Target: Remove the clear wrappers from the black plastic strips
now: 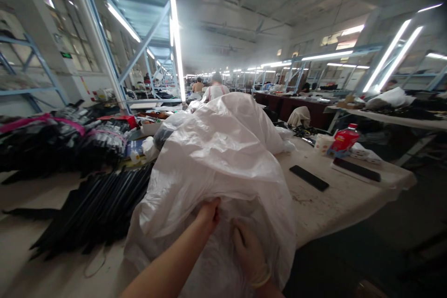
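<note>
A large white plastic sack [223, 149] fills the middle of the table, puffed up and wrinkled, with its mouth spread towards me. My left hand [210, 214] is bare and closed on the sack's edge at the mouth. Just right of it, my right hand [247, 251] wears a thin pale glove. Its fingers are bent and pressed together on the sack's material. What lies inside the sack is hidden.
Left of the sack lie a row of black strips [101, 209] and tied black bundles [38, 139]. A black phone [309, 177], another dark phone-like device [356, 169], a red bottle [344, 139] and a paper roll [323, 143] occupy the right side. People work farther back.
</note>
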Tool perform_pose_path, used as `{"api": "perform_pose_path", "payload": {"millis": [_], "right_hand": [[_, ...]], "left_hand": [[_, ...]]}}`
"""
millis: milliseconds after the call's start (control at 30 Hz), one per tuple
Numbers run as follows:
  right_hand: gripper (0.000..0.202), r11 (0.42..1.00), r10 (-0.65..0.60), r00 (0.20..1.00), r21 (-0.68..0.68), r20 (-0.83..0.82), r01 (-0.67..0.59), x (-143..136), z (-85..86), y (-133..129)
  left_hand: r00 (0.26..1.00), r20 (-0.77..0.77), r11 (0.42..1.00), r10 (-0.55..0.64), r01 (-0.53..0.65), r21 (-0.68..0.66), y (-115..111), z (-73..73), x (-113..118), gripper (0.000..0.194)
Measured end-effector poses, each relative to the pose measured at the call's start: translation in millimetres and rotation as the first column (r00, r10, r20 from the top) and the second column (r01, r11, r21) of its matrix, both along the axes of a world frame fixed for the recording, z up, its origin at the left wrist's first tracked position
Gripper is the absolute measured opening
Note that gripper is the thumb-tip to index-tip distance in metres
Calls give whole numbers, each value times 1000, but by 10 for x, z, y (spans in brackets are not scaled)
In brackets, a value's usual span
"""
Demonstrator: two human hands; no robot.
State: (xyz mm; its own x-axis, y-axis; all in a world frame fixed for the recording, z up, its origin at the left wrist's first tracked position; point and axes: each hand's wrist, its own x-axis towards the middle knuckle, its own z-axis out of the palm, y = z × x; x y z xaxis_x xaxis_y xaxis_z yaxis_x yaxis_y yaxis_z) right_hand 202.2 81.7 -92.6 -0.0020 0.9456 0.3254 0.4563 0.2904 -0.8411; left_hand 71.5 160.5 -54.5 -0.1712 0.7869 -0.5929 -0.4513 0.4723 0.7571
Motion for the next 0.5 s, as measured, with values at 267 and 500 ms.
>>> {"api": "perform_pose_path", "payload": {"millis": [267,500], "right_hand": [[27,999,-37,998,15,-60,38,42,-4,0],[29,997,-63,991,-45,-120,58,85,97,3]], "left_hand": [[998,-19,998,-52,51,-46,-519,-6,-258,25],[991,105,994,-78,85,-67,-608,-29,-302,25]]}}
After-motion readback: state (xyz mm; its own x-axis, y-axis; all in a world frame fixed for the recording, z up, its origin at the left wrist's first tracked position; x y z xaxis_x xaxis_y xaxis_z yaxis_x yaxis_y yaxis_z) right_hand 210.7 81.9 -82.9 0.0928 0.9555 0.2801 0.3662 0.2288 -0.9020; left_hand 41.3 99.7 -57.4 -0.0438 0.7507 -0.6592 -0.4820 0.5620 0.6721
